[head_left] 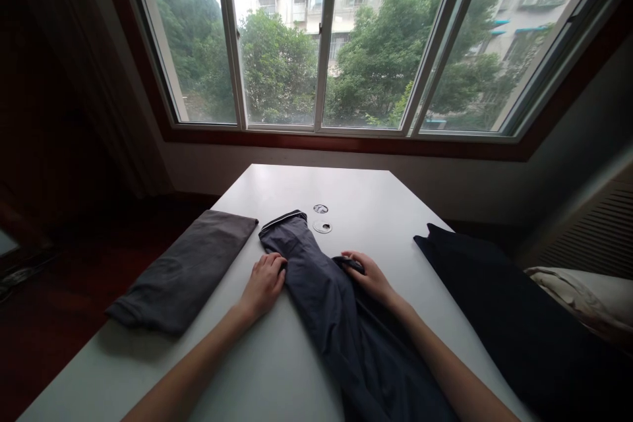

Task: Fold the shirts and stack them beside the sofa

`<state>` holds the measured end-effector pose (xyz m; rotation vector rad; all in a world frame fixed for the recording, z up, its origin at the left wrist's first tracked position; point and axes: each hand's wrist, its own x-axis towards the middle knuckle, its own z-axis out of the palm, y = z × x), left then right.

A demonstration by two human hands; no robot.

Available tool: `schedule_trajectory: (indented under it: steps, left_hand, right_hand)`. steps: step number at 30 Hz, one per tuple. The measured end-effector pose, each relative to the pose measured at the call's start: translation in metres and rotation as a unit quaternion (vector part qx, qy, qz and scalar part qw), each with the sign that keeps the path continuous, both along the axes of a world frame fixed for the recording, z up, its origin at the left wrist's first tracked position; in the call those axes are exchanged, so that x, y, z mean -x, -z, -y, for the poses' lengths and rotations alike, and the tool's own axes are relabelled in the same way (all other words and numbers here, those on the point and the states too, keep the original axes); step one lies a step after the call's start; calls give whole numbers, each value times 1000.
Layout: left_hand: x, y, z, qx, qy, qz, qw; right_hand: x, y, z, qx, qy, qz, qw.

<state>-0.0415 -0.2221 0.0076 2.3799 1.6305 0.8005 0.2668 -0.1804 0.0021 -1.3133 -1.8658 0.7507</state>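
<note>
On the table [277, 188], grey garment [190, 270] lies folded, blue garment [324, 293] sprawls, seemingly not yet folded, left hand [267, 278] and right hand [370, 275] gripping its edges!

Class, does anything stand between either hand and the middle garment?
Nothing visible does: the left hand touches the middle garment at its left edge, and the right hand grasps its right side. The grey garment lies apart.

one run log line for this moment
left hand: on left edge of blue-grey garment | right hand: holding its right edge | grey garment at left | dark garment at right | white table beneath
</note>
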Motion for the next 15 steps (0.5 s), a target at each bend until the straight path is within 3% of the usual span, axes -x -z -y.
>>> schedule_trajectory:
  steps: [3, 6, 10, 13, 15]
  left_hand:
    - [-1, -1, 1, 0, 0, 6, 1000]
    - [-2, -2, 1, 3, -1, 19, 1000]
    - [0, -5, -3, 19, 4, 72, 997]
    - [4, -8, -7, 62, 8, 175, 983]
    - [8, -12, -8, 114, 2, 270, 956]
  right_hand:
    - [8, -5, 2, 68, 63, -157, 983]
    - [27, -18, 8, 156, 95, -298, 937]
    - [63, -49, 32, 205, 28, -375, 903]
    - [90, -73, 65, 179, -47, -369, 911]
    - [104, -81, 90, 167, -128, -332, 920]
